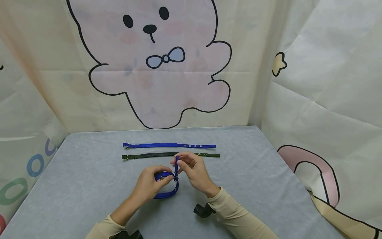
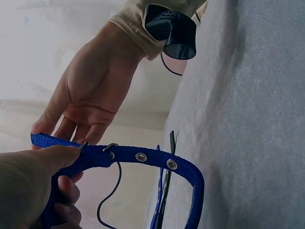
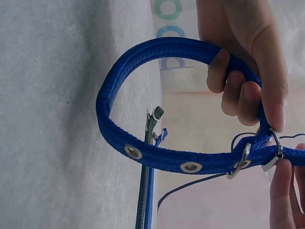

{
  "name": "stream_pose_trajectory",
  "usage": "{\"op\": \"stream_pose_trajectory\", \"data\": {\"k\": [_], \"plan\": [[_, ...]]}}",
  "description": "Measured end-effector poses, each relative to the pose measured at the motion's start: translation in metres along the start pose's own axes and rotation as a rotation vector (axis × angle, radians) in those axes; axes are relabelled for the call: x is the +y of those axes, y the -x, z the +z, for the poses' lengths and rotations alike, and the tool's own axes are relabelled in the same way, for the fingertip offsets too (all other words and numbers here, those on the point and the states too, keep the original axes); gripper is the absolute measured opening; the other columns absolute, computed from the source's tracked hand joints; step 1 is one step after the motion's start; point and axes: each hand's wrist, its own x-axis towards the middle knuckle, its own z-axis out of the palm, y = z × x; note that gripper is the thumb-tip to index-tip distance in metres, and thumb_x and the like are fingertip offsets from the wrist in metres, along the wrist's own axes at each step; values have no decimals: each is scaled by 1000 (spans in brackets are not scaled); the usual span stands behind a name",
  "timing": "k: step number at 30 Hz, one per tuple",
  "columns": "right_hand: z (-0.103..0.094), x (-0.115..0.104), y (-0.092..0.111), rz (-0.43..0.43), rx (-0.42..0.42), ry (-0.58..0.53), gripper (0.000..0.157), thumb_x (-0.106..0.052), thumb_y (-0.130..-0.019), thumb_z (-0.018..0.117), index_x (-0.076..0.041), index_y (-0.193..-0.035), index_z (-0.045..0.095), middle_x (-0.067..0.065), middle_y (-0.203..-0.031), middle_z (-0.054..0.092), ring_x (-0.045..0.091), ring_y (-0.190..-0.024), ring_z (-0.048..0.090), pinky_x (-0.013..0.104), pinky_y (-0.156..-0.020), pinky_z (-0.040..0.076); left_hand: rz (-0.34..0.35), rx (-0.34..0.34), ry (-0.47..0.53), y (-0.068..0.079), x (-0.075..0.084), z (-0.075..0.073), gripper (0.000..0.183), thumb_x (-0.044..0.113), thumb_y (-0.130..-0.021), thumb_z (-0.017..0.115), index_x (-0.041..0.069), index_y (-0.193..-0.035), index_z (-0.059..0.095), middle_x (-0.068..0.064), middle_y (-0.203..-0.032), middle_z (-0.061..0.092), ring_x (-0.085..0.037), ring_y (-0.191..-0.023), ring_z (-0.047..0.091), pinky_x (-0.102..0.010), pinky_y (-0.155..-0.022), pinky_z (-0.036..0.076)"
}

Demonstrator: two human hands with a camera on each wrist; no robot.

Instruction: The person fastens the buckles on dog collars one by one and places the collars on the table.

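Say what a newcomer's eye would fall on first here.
Probably the big cartoon bear on the backdrop, top middle of the head view. Next, the looped blue collar below it, held by the left hand and right hand. Beyond the hands, a straight blue collar and a green collar lie on the table.

We log a worktop under a pale grey-blue cloth. Behind it we see a cream back sheet printed with a big pinkish bear, black outline, blue bow tie. Creased, whitish right sheet: yellow star, pink arch. Left sheet, also pale: blue ring, green ring. We'd call the light soft.
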Motion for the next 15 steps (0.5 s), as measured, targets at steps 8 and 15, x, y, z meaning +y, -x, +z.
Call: {"op": "stream_pose_trajectory", "data": {"k": [8, 15], "plan": [[-2, 3, -1, 17, 22, -55, 25, -6, -103, 56, 5, -125, 61, 36, -107, 66, 7, -94, 70, 29, -75, 61, 20, 13, 5, -1, -1, -1, 14, 14, -89, 78, 11, -102, 78, 0, -96, 77, -5, -80, 63, -21, -72, 52], [-3, 3, -1, 28, 11, -94, 34, 2, -97, 63, 9, -129, 60, 38, -115, 66, 5, -99, 72, 25, -82, 60, 12, 27, 1, -1, -2, -1, 11, 13, -88, 79, 12, -98, 78, -1, -94, 77, -6, -80, 64, -21, -71, 53]]}}
